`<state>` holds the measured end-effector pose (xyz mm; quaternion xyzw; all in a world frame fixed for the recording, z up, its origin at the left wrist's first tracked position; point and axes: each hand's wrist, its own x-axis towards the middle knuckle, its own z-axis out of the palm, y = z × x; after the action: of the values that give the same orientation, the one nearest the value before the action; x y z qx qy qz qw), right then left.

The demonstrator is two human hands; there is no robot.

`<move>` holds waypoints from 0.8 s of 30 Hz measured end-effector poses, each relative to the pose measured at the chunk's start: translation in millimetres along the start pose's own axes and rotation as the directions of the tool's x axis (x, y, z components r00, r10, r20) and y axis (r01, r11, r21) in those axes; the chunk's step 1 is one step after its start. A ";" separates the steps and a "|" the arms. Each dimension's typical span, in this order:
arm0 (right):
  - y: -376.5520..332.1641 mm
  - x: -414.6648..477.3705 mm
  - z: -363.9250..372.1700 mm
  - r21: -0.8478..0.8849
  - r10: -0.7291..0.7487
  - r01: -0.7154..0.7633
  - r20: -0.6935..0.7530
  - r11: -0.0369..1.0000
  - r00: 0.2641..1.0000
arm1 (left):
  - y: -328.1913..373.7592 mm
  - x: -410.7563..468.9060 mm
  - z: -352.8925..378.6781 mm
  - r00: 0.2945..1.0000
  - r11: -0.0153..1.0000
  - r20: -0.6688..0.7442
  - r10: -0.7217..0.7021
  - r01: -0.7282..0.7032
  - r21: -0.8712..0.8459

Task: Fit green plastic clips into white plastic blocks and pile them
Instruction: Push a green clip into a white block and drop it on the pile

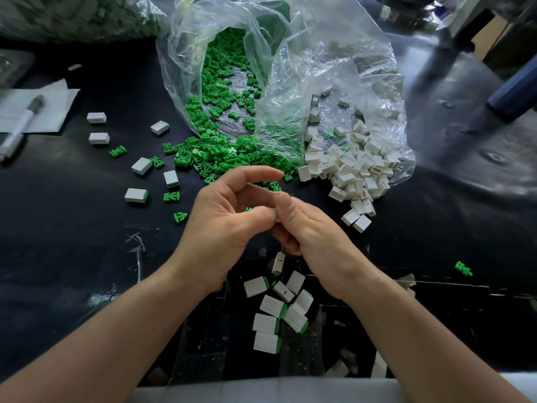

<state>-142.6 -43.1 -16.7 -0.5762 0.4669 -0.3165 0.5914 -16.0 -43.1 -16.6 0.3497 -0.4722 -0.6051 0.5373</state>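
Our left grip (pixel 229 219) and right grip (pixel 316 237) meet over the bench (pixel 72 228), fingers curled, both pinching one mostly hidden block (pixel 276 219). Fitted blocks (pixel 279 312) lie piled near; clips (pixel 220 158) and bare blocks (pixel 357 173) spill from far bags (pixel 319 53).

The black surface (pixel 72 228) is pretty scuffed, with white scratch marks around 8 o'clock. Over at 9 o'clock a marker pen (pixel 21 126) lies on a folded white cloth (pixel 55 112). One crumpled clear plastic bag (pixel 186 68) sits at 12 o'clock, and a second clear bag (pixel 363 53) is right beside it at 1. There's a blurry stuffed bag (pixel 72 16) at 11, some dark blue tube thing (pixel 511 97) at 2, and grey padding (pixel 261 391) along 6.
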 end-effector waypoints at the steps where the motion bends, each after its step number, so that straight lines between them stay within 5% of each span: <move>1: 0.3 0.1 0.5 -0.010 0.002 -0.002 -0.011 1.000 1.000 | -0.2 0.1 -0.2 1.000 1.000 -0.002 0.000 0.000 0.000; 7: 2.6 1.4 1.4 -0.138 -0.022 0.012 -0.071 0.990 0.997 | -0.4 -0.5 0.3 1.000 1.000 -0.008 -0.009 0.009 -0.003; 24: -4.3 -0.6 -7.2 -0.015 0.021 -0.021 -0.008 1.000 1.000 | 2.7 1.7 -3.3 0.992 0.992 -0.009 -0.123 0.123 -0.013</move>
<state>-148.7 -45.9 -11.7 -0.5745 0.4777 -0.3092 0.5884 -12.4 -45.3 -14.9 0.3776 -0.4432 -0.6383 0.5035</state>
